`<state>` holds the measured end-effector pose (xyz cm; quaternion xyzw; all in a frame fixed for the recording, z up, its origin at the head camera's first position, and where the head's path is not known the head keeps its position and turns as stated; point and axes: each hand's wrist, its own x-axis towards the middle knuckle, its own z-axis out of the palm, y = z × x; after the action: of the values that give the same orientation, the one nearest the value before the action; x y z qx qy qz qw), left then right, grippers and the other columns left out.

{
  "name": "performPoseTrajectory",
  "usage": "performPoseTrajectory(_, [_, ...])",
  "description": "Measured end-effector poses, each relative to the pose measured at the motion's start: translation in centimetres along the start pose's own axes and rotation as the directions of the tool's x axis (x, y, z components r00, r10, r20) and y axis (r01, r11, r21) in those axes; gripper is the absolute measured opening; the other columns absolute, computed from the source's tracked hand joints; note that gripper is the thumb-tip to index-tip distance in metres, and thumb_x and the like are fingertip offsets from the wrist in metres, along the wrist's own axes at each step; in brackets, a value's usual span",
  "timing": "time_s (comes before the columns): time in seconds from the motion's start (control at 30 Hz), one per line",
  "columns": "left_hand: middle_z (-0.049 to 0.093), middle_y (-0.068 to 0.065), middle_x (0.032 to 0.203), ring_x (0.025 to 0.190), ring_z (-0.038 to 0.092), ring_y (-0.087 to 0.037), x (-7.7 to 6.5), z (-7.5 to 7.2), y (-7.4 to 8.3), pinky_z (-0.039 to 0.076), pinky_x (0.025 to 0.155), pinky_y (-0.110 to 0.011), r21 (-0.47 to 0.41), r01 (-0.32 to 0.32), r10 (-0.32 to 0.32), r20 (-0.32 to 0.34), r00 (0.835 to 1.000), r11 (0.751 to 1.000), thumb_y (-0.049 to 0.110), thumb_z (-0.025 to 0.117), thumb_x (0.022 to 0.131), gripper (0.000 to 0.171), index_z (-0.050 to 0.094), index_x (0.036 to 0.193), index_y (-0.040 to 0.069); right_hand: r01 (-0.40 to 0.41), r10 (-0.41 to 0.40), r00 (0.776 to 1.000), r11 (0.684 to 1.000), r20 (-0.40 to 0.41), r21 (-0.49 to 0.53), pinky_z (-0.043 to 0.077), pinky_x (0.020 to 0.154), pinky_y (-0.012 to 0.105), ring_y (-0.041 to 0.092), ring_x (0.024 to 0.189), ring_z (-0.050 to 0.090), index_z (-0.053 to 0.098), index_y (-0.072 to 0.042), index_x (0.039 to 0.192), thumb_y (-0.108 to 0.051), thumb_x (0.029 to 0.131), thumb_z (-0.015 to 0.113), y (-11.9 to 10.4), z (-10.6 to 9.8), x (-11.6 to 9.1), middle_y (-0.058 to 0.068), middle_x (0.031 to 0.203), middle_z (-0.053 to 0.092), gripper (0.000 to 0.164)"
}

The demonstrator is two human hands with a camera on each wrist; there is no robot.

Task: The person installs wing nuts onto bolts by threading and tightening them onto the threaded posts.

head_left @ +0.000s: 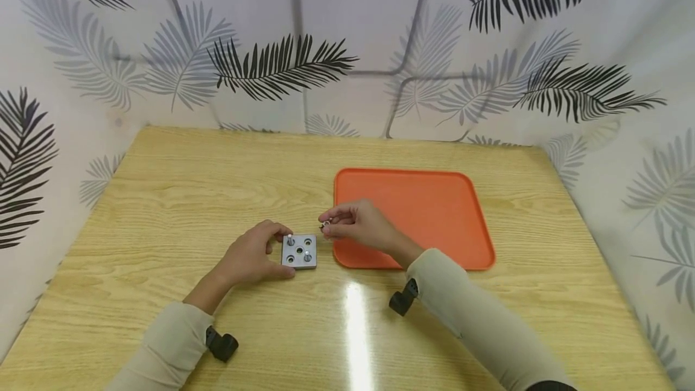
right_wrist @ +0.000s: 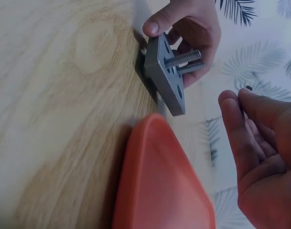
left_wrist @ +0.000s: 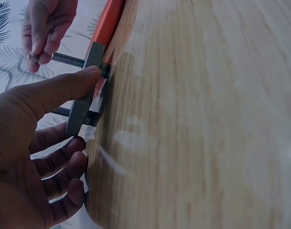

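Note:
My left hand [head_left: 251, 256] grips a square grey metal plate [head_left: 299, 242] by its left side, thumb at the near edge and fingers at the far edge. The plate has several round holes, and two threaded bolts [right_wrist: 183, 58] stand up through it. Bolt heads [left_wrist: 91, 118] show under the plate in the left wrist view, between it and the table. To the right of the plate and a little above it, my right hand [head_left: 362, 226] pinches a small metal piece [head_left: 326, 224] between thumb and fingertips. Fingers cover most of that piece, so its exact kind is unclear.
An orange tray [head_left: 412, 198] lies on the wooden table [head_left: 217, 168], right of the plate and below my right hand. A leaf-patterned cloth [head_left: 369, 29] hangs behind the table. Each wrist carries a small black camera [head_left: 221, 344].

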<state>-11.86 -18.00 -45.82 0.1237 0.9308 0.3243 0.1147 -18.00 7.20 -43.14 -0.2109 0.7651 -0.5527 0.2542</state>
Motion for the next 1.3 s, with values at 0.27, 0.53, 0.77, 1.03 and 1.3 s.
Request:
performPoseTrajectory(0.27, [0.061, -0.006, 0.114, 0.083, 0.050, -0.016, 0.0, -0.2, 0.0, 0.040, 0.069, -0.029, -0.001, -0.008, 0.008, 0.008, 1.000, 1.000, 0.037, 0.090, 0.070, 0.070, 0.060, 0.127, 0.010, 0.137, -0.125, 0.988, 0.979, 0.088, -0.150, 0.059, 0.077, 0.028, 0.016, 0.089, 0.074, 0.072, 0.003, 0.112, -0.008, 0.090, 0.072, -0.8, 1.5, 2.4, 0.018, 0.105, 0.075, 0.025])
performPoseTrajectory(0.53, [0.061, -0.006, 0.113, 0.083, 0.050, -0.016, 0.1, 0.0, -0.1, 0.040, 0.069, -0.029, -0.003, -0.012, 0.012, 0.011, 1.000, 1.000, 0.037, 0.090, 0.069, 0.072, 0.060, 0.127, 0.007, 0.217, -0.197, 0.973, 0.958, 0.118, -0.189, 0.049, 0.068, 0.018, 0.002, 0.074, 0.059, 0.076, -0.002, 0.103, -0.008, 0.087, 0.076, -0.1, 2.5, 3.6, 0.015, 0.090, 0.074, 0.018])
performPoseTrajectory(0.77, [0.059, -0.005, 0.106, 0.082, 0.048, -0.016, 0.1, -0.1, -0.1, 0.039, 0.067, -0.029, -0.007, 0.001, 0.000, 0.020, 1.000, 1.000, 0.037, 0.090, 0.069, 0.069, 0.060, 0.124, 0.008, 0.201, -0.187, 0.968, 0.977, 0.167, -0.071, 0.051, 0.064, 0.021, 0.003, 0.070, 0.062, 0.073, 0.003, 0.108, -0.004, 0.090, 0.071, 0.1, 3.0, 3.9, 0.021, 0.095, 0.075, 0.019])
performPoseTrajectory(1.03, [0.058, -0.005, 0.104, 0.080, 0.047, -0.016, -0.1, -0.2, -0.1, 0.038, 0.066, -0.028, -0.016, -0.006, 0.006, 0.019, 1.000, 1.000, 0.036, 0.090, 0.070, 0.069, 0.060, 0.125, 0.007, 0.194, -0.174, 0.969, 0.976, 0.177, -0.104, 0.048, 0.063, 0.018, 0.002, 0.068, 0.060, 0.075, 0.002, 0.107, -0.005, 0.088, 0.074, 0.3, 3.3, 4.2, 0.018, 0.089, 0.075, 0.021])
performPoseTrajectory(1.3, [0.056, -0.004, 0.097, 0.077, 0.046, -0.016, -0.2, -0.4, -0.1, 0.036, 0.064, -0.028, -0.014, -0.007, 0.007, 0.012, 1.000, 1.000, 0.036, 0.090, 0.070, 0.061, 0.061, 0.116, 0.010, 0.340, -0.282, 0.934, 0.890, 0.221, -0.304, 0.053, 0.075, 0.021, 0.002, 0.079, 0.058, 0.077, -0.006, 0.105, -0.013, 0.088, 0.076, -0.1, 3.4, 4.5, 0.008, 0.092, 0.073, 0.019])
